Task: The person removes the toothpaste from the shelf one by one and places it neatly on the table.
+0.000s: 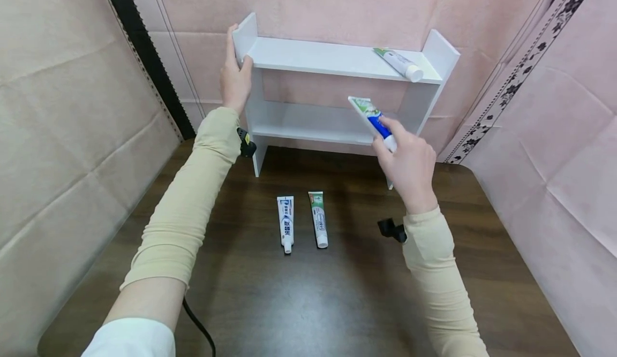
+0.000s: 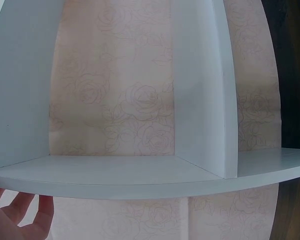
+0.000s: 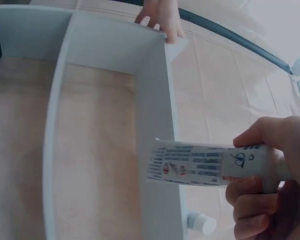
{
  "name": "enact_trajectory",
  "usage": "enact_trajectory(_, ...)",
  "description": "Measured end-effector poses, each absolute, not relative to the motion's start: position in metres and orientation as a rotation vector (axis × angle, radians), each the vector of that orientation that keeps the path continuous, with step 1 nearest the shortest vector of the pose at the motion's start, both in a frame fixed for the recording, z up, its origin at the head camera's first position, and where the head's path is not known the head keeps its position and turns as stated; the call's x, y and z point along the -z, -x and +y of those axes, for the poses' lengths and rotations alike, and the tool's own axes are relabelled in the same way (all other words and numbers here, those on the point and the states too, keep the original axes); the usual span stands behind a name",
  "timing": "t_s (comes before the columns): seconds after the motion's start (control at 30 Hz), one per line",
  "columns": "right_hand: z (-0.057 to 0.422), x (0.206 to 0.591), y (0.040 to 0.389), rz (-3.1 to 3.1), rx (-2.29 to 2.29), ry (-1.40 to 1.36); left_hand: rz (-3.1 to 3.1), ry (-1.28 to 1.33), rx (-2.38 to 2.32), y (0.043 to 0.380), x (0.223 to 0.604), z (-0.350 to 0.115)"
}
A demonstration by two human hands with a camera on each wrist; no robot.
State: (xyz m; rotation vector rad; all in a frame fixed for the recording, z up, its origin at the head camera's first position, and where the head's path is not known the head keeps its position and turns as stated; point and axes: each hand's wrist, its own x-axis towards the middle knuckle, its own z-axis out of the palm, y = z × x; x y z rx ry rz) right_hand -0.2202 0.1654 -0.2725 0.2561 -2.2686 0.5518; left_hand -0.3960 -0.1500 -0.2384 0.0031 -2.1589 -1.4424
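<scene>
A white two-tier shelf (image 1: 332, 57) stands against the back wall. My left hand (image 1: 236, 76) grips the upper end of its left side panel; in the left wrist view, bent fingers (image 2: 32, 212) show along that panel. My right hand (image 1: 409, 159) holds a toothpaste tube (image 1: 371, 116), blue, green and white, near its cap end. Its flat end points up and left, in front of the shelf's right half. In the right wrist view the printed back of this tube (image 3: 195, 162) overlaps the upper board. Another toothpaste tube (image 1: 399, 65) lies on the top board at the right, cap forward.
Two more tubes lie on the dark wooden table (image 1: 289, 303): a white-and-blue one (image 1: 286, 220) and a green-and-white one (image 1: 318, 220), caps toward me. Pink cloth walls (image 1: 554, 185) enclose the table. A black cable (image 1: 198, 322) runs beside my left arm.
</scene>
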Motion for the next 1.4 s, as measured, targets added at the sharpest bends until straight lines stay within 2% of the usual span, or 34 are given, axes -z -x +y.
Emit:
enact_trajectory(0.37,0.175,0.317,0.199,-2.502,-0.526,-0.285,-2.175,-0.023,1.458,0.398,0.241,-0.153)
enact_trajectory(0.93,0.189,0.399,0.211,-2.996,-0.505,-0.164,-2.168,-0.017,1.424,0.398,0.240,-0.149)
enact_trajectory(1.1,0.187,0.410,0.208,-2.991,-0.538,-0.133,-2.155,0.000,1.451,0.398,0.238,-0.149)
enact_trajectory(1.4,0.169,0.426,0.203,-2.982,-0.402,-0.239,-2.160,-0.012,1.455,0.398,0.238,-0.151)
